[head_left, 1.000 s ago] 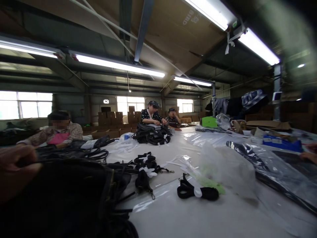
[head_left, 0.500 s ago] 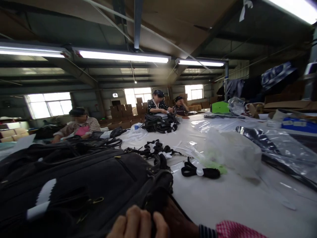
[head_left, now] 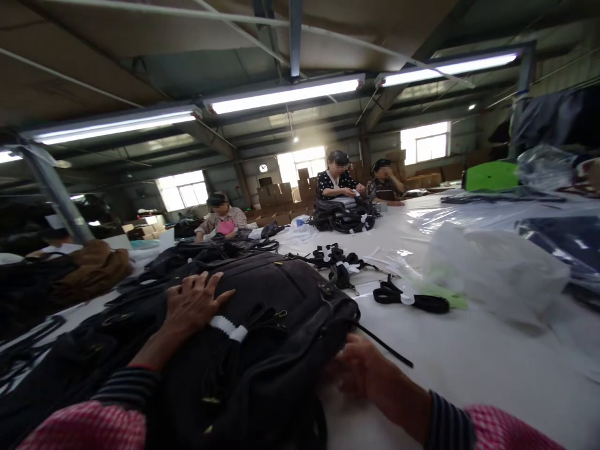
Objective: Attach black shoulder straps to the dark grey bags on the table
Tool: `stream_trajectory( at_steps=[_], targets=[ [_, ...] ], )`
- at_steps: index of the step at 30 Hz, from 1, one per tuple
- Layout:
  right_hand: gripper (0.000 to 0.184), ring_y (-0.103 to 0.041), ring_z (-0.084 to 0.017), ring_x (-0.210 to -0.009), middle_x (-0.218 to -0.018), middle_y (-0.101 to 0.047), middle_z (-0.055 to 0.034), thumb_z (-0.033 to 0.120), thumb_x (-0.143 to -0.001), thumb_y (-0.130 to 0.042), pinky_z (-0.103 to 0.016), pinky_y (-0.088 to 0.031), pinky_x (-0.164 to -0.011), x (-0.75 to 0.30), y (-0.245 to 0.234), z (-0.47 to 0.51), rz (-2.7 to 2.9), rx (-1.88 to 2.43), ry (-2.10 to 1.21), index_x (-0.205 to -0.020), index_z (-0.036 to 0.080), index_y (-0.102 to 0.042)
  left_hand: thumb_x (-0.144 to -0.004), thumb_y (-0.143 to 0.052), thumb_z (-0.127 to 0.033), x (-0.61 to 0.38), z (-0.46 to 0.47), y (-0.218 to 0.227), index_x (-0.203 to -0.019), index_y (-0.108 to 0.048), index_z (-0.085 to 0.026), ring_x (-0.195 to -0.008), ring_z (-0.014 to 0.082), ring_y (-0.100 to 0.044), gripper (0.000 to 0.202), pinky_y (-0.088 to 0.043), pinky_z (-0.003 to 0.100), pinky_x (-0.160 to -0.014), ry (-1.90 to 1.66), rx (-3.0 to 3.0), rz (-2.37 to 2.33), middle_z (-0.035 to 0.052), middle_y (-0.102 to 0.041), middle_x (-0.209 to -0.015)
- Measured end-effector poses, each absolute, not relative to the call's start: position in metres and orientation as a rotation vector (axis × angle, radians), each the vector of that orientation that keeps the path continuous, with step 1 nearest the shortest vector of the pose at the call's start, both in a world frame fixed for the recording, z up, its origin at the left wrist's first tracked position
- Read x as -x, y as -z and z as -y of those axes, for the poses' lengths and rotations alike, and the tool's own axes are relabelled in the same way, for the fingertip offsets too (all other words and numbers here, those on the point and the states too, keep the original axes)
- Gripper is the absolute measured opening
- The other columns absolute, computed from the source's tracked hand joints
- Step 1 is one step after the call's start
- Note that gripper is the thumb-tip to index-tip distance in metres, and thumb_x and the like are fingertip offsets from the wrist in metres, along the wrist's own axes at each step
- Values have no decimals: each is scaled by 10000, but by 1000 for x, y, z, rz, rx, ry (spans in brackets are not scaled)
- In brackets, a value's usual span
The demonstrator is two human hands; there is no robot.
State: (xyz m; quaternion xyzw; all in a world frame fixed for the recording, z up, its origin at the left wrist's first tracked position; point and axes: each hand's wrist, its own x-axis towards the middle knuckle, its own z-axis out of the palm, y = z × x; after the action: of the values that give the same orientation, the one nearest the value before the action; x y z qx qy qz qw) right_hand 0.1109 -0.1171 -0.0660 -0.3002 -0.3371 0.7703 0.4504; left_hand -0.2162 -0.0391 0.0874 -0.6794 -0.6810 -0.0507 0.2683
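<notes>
A large black bag (head_left: 276, 325) lies on the white table (head_left: 469, 375) in front of me. My left hand (head_left: 192, 303) rests flat on top of the bag with its fingers spread, beside a white tag (head_left: 228, 328). At the bag's right side sits my right hand (head_left: 356, 369), blurred, its fingers curled against the bag's edge near a thin black strap (head_left: 384, 350). Whether it grips the fabric is unclear.
Bundled black straps (head_left: 405, 297) and more straps (head_left: 340, 259) lie beyond the bag. Crumpled clear plastic bags (head_left: 497, 269) fill the right. More black bags (head_left: 201, 253) pile at the left. Three people (head_left: 335, 181) work at the far end beside a strap heap (head_left: 342, 219).
My view swung left and down. My left hand came onto the top of the bag and spread flat. My right hand moved from the bag's near edge to its right side.
</notes>
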Motion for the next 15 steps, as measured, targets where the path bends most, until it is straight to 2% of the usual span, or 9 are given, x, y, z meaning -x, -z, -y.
stream_trajectory(
  at_steps=[2, 6, 8, 11, 13, 15],
  targets=[
    [465, -724, -201, -878, -1058, -732, -66, 330, -746, -713, -208, -500, -561, -118, 59, 131, 847, 712, -1952, -1183, 213, -603, -951, -514, -510, 226, 40, -66, -1378, -567, -153, -1349, 433, -417, 559, -371, 609, -1019, 205, 1785, 1862, 245, -500, -1473],
    [453, -712, -158, -706, -928, -724, -50, 508, -800, -762, -179, -455, -465, -109, 61, 125, 785, 936, -1914, -1077, 204, -573, -954, -498, -510, 221, 42, -55, -1335, -590, -204, -1367, 374, -398, 497, -307, 581, -1085, 338, 1802, 1899, 189, -500, -1494],
    [403, -677, -130, -596, -806, -699, -14, 455, -787, -784, -165, -432, -431, -99, 71, 115, 729, 1025, -1836, -988, 203, -542, -956, -500, -515, 219, 44, -56, -1338, -592, -230, -1407, 353, -368, 485, -280, 560, -1118, 366, 1828, 1917, 159, -477, -1526],
    [362, -601, -96, -486, -638, -603, 59, 293, -722, -798, -142, -393, -385, -93, 86, 109, 733, 1072, -1697, -877, 217, -480, -965, -498, -516, 217, 52, -60, -1301, -630, -256, -1449, 324, -336, 445, -247, 516, -1162, 412, 1901, 1940, 106, -474, -1545],
    [372, -571, -82, -466, -611, -563, 80, 250, -693, -792, -139, -392, -375, -94, 92, 112, 779, 1041, -1644, -833, 224, -449, -990, -445, -534, 210, 64, -62, -1194, -693, -283, -1395, 294, -422, 408, -307, 463, -1141, 428, 1998, 1944, 54, -568, -1466],
    [382, -559, -76, -456, -622, -558, 83, 258, -685, -799, -144, -395, -367, -97, 92, 116, 820, 1023, -1631, -824, 226, -444, -999, -388, -580, 198, 80, -62, -1086, -731, -312, -1246, 263, -561, 444, -419, 405, -1040, 409, 2144, 1931, 18, -683, -1306]
  ],
)
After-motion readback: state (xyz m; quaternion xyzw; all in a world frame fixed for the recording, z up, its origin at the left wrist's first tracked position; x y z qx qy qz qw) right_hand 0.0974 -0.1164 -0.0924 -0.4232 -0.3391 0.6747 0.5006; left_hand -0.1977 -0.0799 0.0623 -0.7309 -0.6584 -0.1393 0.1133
